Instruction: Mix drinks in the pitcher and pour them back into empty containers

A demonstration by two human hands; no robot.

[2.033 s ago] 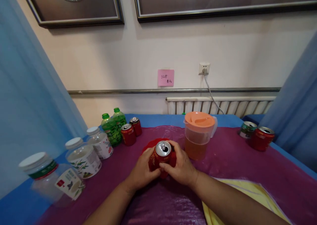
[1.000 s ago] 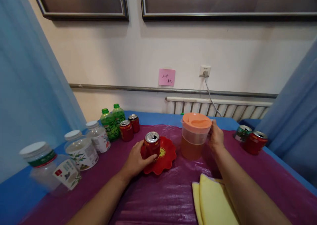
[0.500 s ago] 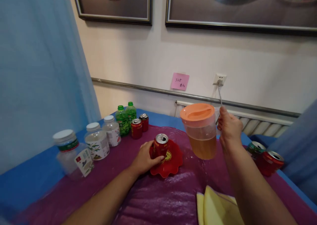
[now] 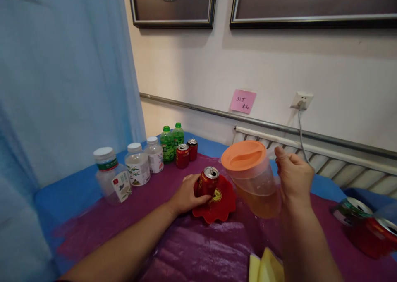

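Note:
My left hand [image 4: 189, 196] is closed around a red drink can [image 4: 207, 184], which stands upright with its top opened. Under the can lies a red wavy-edged plate [image 4: 228, 207] with a yellow print in its middle. My right hand [image 4: 294, 178] grips the handle of a clear pitcher [image 4: 256, 185] with an orange lid. The pitcher hangs in the air to the right of the can, tilted left so its lid side leans towards the can. Amber liquid fills its lower part. No stream of liquid shows between pitcher and can.
Along the left stand clear jars [image 4: 113, 182] with white lids, two green bottles [image 4: 167, 144] and two more red cans [image 4: 182, 156]. At the right edge are a green can [image 4: 352, 211] and a red can [image 4: 374, 234]. A yellow cloth [image 4: 268, 267] lies in front on the purple cover [image 4: 192, 249].
The pitcher has tilted further to the left and come closer to the can. My left hand still holds the can on the plate. The view has turned left.

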